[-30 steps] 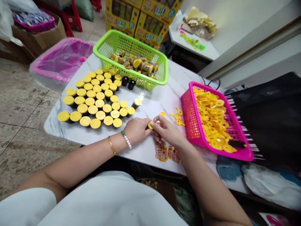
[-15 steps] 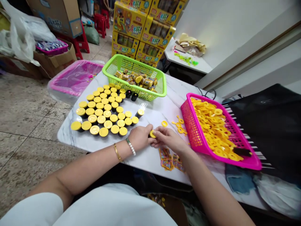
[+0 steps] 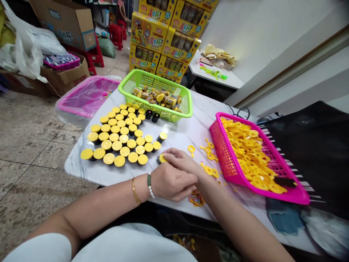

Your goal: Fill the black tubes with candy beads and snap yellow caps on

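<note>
Several small black containers with yellow lids (image 3: 117,146) stand upright in a cluster on the left of the table. My right hand (image 3: 181,162) grips one more black container with a yellow lid (image 3: 161,158), tilted, just right of the cluster. My left hand (image 3: 172,182) crosses beneath the right wrist, fingers curled inward; what they hold, if anything, is hidden. Colourful printed cards (image 3: 196,199) lie by its fingertips, partly covered by the hands and right forearm. Yellow ring-ended wands (image 3: 209,170) are scattered to the right of my hands.
A green basket (image 3: 188,103) of wrapped yellow pieces stands at the back. On the right, a pink basket (image 3: 220,154) holds many yellow wands. A plastic-lined pink tub (image 3: 68,105) sits beyond the left edge. Stacked yellow boxes (image 3: 149,32) rise behind the table.
My right hand has moved left with the yellow-lidded container. My left hand has let go of it and shifted down and right, under the right wrist, toward the cards.
</note>
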`<state>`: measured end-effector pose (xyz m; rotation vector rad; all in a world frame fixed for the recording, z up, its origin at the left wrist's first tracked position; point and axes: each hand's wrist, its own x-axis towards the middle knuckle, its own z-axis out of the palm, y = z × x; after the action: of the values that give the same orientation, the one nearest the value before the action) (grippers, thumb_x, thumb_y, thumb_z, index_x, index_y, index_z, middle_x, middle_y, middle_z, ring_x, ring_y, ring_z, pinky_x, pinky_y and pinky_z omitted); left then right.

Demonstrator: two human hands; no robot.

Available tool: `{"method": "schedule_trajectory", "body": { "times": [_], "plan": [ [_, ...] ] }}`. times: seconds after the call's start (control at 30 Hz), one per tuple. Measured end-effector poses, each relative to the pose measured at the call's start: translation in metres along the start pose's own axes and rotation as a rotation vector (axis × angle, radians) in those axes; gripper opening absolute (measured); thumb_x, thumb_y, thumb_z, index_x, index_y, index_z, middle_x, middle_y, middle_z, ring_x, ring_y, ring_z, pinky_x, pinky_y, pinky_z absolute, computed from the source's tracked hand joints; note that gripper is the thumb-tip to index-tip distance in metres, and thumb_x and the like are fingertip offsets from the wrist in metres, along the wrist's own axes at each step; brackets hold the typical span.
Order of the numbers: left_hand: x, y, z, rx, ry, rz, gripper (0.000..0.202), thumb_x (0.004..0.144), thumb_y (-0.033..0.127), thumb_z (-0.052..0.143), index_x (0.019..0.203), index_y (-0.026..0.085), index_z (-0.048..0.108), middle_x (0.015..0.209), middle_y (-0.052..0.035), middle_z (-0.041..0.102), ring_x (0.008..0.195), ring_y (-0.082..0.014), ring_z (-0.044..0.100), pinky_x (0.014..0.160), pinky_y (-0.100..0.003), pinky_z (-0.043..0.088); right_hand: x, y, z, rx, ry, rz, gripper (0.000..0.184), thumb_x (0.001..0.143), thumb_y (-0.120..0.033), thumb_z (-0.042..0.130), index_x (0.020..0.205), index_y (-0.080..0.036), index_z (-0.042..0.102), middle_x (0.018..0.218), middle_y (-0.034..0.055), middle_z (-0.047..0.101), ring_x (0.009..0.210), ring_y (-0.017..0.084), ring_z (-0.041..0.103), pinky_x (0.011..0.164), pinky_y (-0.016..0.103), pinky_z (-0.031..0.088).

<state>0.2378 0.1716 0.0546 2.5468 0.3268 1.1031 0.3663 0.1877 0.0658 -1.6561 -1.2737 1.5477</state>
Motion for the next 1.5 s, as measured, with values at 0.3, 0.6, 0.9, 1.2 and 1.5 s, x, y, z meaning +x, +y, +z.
{"method": "schedule_trajectory", "body": {
  "times": [0.3,0.6,0.9,1.2,1.5],
  "plan": [
    [0.0,-0.003,0.001,0.029,-0.038,-0.156,0.023,0.09,0.028,0.044,0.075,0.019,0.058,0.06,0.0002,0.066,0.051,-0.0123,0.059,0.047,-0.026,0.036,0.025,-0.019,-0.017,-0.287,0.28,-0.325,0.025,0.082,-0.043,0.063,0.093,-0.021,0.057,0.082,0.0041,0.069,0.062,0.016,0.062,0.051,0.027,0.048],
    [0.004,-0.007,0.001,0.004,0.027,-0.402,0.012,0.092,0.026,0.049,0.085,0.019,0.055,0.061,0.0019,0.063,0.048,-0.0104,0.057,0.052,-0.022,0.04,0.034,-0.012,-0.032,-0.604,0.262,-0.676,0.035,0.079,-0.015,0.059,0.112,-0.022,0.065,0.106,0.0057,0.071,0.09,0.018,0.064,0.081,0.032,0.052],
    [0.003,-0.005,0.006,-0.052,-0.065,-0.442,0.007,0.091,0.025,0.047,0.092,0.019,0.052,0.063,0.0019,0.062,0.052,-0.0134,0.058,0.053,-0.025,0.04,-0.001,0.0,-0.052,-0.525,0.187,-0.513,0.039,0.08,-0.022,0.062,0.119,-0.026,0.065,0.1,0.004,0.068,0.075,0.015,0.063,0.073,0.03,0.052],
    [0.009,-0.017,0.009,-0.164,-0.012,-0.842,0.062,0.093,0.027,0.044,0.145,0.002,0.02,0.064,0.0001,0.064,0.06,-0.02,0.062,0.061,-0.031,0.046,0.0,0.005,-0.054,-0.61,0.229,-0.538,0.027,0.076,-0.028,0.069,0.102,-0.02,0.068,0.082,0.0026,0.064,0.065,0.014,0.056,0.064,0.029,0.045],
    [0.024,-0.023,0.005,-0.24,-0.094,-0.923,0.034,0.097,0.033,0.042,0.115,0.017,0.065,0.07,-0.0027,0.071,0.072,-0.0196,0.068,0.071,-0.029,0.051,-0.003,0.015,-0.052,-0.686,0.113,-0.633,0.011,0.077,-0.017,0.061,0.068,-0.019,0.056,0.068,-0.0002,0.053,0.063,0.013,0.051,0.061,0.026,0.039]
  ]
}}
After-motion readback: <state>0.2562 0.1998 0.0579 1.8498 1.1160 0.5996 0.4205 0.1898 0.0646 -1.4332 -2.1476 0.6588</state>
